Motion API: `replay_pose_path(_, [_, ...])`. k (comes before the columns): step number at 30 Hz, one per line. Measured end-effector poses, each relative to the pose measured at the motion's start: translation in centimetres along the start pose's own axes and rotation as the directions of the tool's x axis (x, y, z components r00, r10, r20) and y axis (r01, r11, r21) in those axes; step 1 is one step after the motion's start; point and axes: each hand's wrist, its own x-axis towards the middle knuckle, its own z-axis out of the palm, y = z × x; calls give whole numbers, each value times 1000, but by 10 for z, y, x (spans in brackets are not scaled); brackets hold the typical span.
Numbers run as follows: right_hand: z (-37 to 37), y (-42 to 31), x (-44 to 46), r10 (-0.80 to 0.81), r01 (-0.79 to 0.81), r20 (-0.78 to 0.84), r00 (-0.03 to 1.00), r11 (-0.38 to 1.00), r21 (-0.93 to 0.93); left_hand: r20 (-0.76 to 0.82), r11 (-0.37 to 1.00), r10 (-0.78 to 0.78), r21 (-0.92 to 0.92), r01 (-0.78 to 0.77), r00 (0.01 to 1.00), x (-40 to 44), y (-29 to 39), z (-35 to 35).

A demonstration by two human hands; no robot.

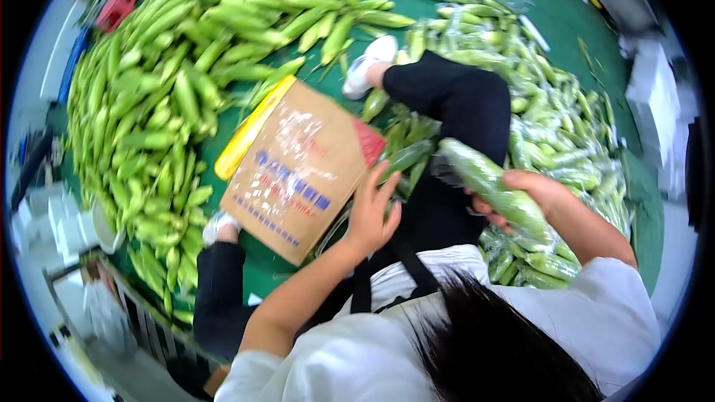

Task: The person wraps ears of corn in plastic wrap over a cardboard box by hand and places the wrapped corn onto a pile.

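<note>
My right hand (521, 193) is closed around a plastic-wrapped ear of corn (488, 186), held over my right thigh. My left hand (371, 217) has its fingers spread beside the right edge of a brown cardboard box (298, 171) with printed lettering; nothing shows in its grasp. Shiny film lies over parts of the box top, and a yellow strip (253, 130) runs along its upper left side. More green corn (408, 155) lies between the box and my right leg, close to my left fingertips.
A large heap of unwrapped green corn (156, 119) curves around the left and top. Many film-wrapped ears (588, 156) cover the floor at the right. A red object (117, 10) stands at the upper left, and white boxes (655, 97) stand at the far right.
</note>
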Motion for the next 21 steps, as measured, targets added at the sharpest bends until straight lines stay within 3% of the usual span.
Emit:
replay_pose_path(1, [3,-4,6,13,-15,-32,999,999,-52,-106,982,164,108,-152,981,12,29,-7])
replay_pose_path(2, [12,-8,15,68,-71,-21,997,983,-171,-100,915,347,256,-312,933,29,52,-11])
replay_pose_path(3, [23,-15,26,136,-136,-19,990,946,-293,3,753,509,483,-447,861,48,68,-19])
replay_pose_path(4, [36,-23,37,182,-144,28,983,857,-494,291,783,317,457,-422,903,63,76,-31])
replay_pose_path(5, [44,-30,46,246,-139,66,967,726,-673,553,803,86,454,-386,829,74,81,-43])
replay_pose_path(6, [54,-46,43,29,4,16,999,349,-937,595,858,-61,442,-263,801,91,86,-50])
replay_pose_path(7, [70,-64,34,-179,46,69,981,-131,-990,629,889,-210,442,-122,749,113,89,-56])
replay_pose_path(8, [83,-71,29,-411,-203,-56,910,-325,-924,652,892,-353,452,31,670,133,86,-59])
replay_pose_path(9, [74,-78,31,-525,-170,89,847,-425,-889,647,960,-275,232,160,712,150,75,-61])
replay_pose_path(10, [69,-93,31,-551,-170,159,819,-498,-851,613,964,-206,-8,267,763,166,58,-62])
replay_pose_path(11, [50,-111,33,-638,-208,261,724,-564,-799,551,907,-149,-254,334,821,178,40,-65])
replay_pose_path(12, [9,-123,39,-818,-333,251,517,-462,-822,465,875,-271,-246,417,843,184,18,-68])
replay_pose_path(13, [-10,-132,34,-964,-241,-2,265,-64,-968,366,831,-395,-249,498,843,185,-8,-73])
replay_pose_path(14, [-75,-144,31,-996,-154,-80,46,72,-985,198,822,-545,-64,566,815,178,-32,-79])
replay_pose_path(15, [-124,-143,20,-955,-151,-278,-99,291,-945,11,884,-461,97,458,887,153,-73,-73])
replay_pose_path(16, [-193,-133,3,-918,-347,-352,-184,395,-850,-145,889,-333,280,362,932,112,-120,-58])
replay_pose_path(17, [-249,-118,-14,-840,-576,-516,-166,508,-641,-256,840,-171,467,276,951,76,-147,-48])
replay_pose_path(18, [-342,-91,-32,-822,-423,-568,-38,528,-736,-106,787,-300,534,309,948,46,-150,-36])
replay_pose_path(19, [-320,-94,-28,-776,-551,-623,100,478,-684,38,735,-432,594,327,901,20,-151,-20])
replay_pose_path(20, [-304,-124,-10,-888,-635,-455,74,310,-708,408,778,-391,625,59,825,8,-142,-19])
replay_pose_path(21, [-288,-160,19,-960,-712,-271,75,139,-689,572,933,-185,358,-40,799,-24,-159,4])
